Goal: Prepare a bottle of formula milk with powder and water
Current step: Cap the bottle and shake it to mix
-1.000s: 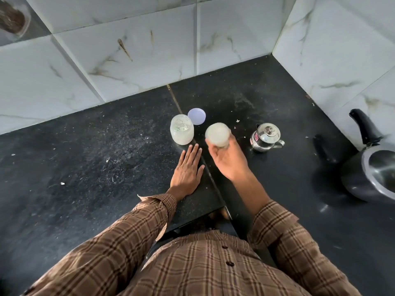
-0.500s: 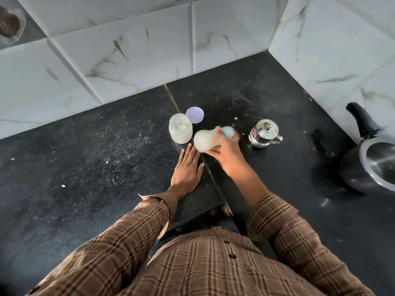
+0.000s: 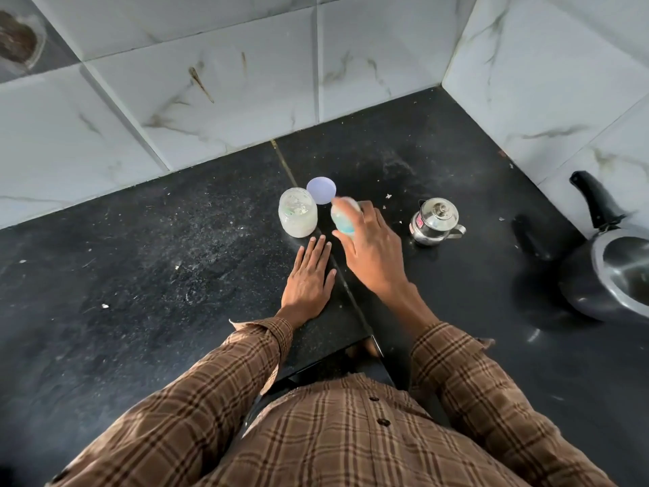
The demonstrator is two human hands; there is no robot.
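My right hand (image 3: 370, 251) is wrapped around a milky-white feeding bottle (image 3: 342, 216) with a blue band, held above the black counter and blurred by motion. My left hand (image 3: 309, 279) lies flat on the counter, fingers spread, holding nothing. Just beyond its fingertips stands an open glass jar (image 3: 297, 216) of white powder. The jar's pale lavender lid (image 3: 321, 190) lies flat behind it. A small lidded steel pot (image 3: 433, 221) stands to the right of the bottle.
The black stone counter (image 3: 158, 261) runs into a corner of white marble-look wall tiles (image 3: 210, 93). A dark pressure cooker (image 3: 611, 272) with a long black handle sits at the far right. Crumbs and powder dust speckle the counter.
The bottle in my right hand has swung from base-up, to lying sideways, to a new tilt now, staying blurred. My left hand has stayed flat on the counter.
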